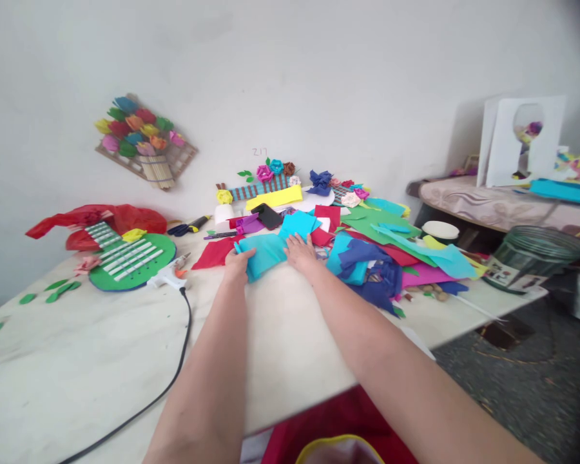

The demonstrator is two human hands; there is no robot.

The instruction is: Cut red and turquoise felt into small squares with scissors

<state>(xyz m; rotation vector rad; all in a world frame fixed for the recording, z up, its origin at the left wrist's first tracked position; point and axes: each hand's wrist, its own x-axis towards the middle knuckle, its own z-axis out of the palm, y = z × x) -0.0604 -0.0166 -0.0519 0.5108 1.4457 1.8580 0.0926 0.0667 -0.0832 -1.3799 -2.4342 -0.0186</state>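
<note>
Both my arms reach forward across a pale table [77, 361]. My left hand [238, 263] grips the near left edge of a turquoise paper sheet [265, 252], fingers curled around it. My right hand [300, 251] rests flat on the right side of the same sheet, fingers spread. Behind it lies another turquoise piece [298, 224]. A heap of coloured paper [386, 248] in green, red, blue and pink spreads to the right.
A white glue gun [168, 276] with a black cord lies left of my hands, beside a green round craft piece [131, 261] and a red bag [96, 222]. Paper flowers [275, 171] line the wall. A dark bucket [534, 258] stands right.
</note>
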